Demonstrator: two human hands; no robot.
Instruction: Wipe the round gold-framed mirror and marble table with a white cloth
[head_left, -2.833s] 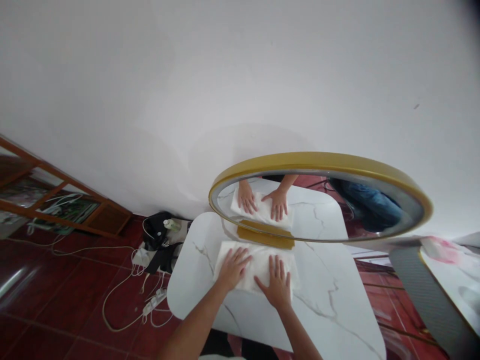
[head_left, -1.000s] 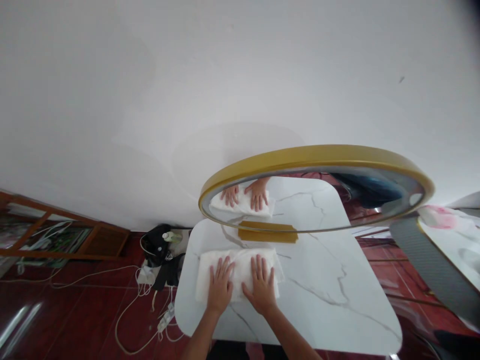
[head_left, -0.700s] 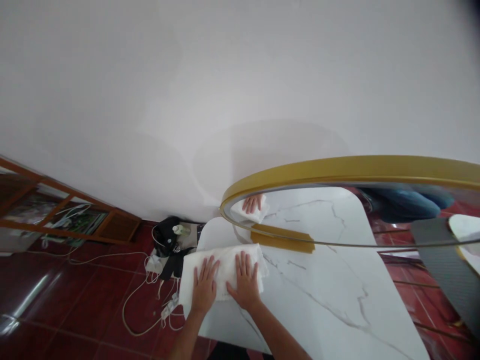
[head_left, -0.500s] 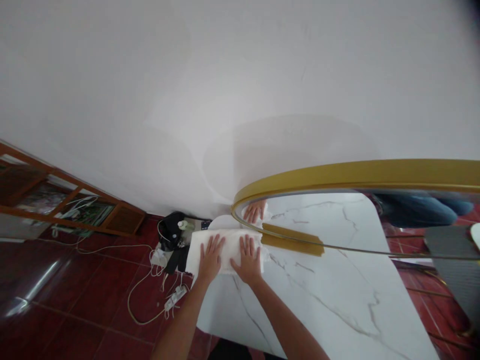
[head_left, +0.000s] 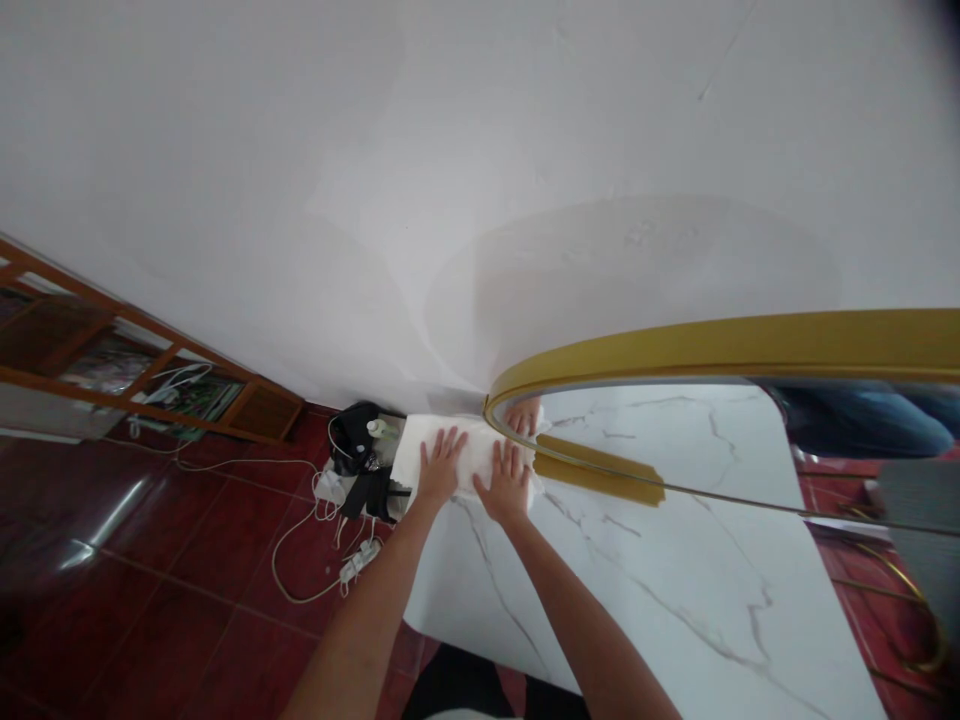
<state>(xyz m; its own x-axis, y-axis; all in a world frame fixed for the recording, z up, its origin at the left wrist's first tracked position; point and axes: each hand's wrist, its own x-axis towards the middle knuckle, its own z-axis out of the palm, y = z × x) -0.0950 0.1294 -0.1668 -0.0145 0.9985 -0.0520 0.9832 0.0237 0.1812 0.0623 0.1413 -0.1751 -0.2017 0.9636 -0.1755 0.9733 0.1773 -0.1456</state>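
Note:
A white cloth [head_left: 469, 462] lies spread over the far left end of the white marble-patterned table [head_left: 637, 570], close against the wall. My left hand [head_left: 441, 466] rests flat on its left half with the fingers spread. On the right half, my right hand [head_left: 506, 485] also lies flat, fingers apart, near the lower edge of a gold-framed mirror [head_left: 675, 345]. The mirror stands on the table and reflects my right hand and the table top. A gold strip [head_left: 577, 477] runs under the mirror's edge, just right of my right hand.
Left of the table are a black bag [head_left: 352, 435], a pale green bottle [head_left: 379, 429] and a white power strip [head_left: 360, 561] with cables on the red tiled floor [head_left: 195, 560]. A wooden cabinet [head_left: 262, 410] lines the wall [head_left: 360, 200].
Both hands have moved farther forward toward the wall, and the cloth has slid along with them. The camera's view has shifted slightly.

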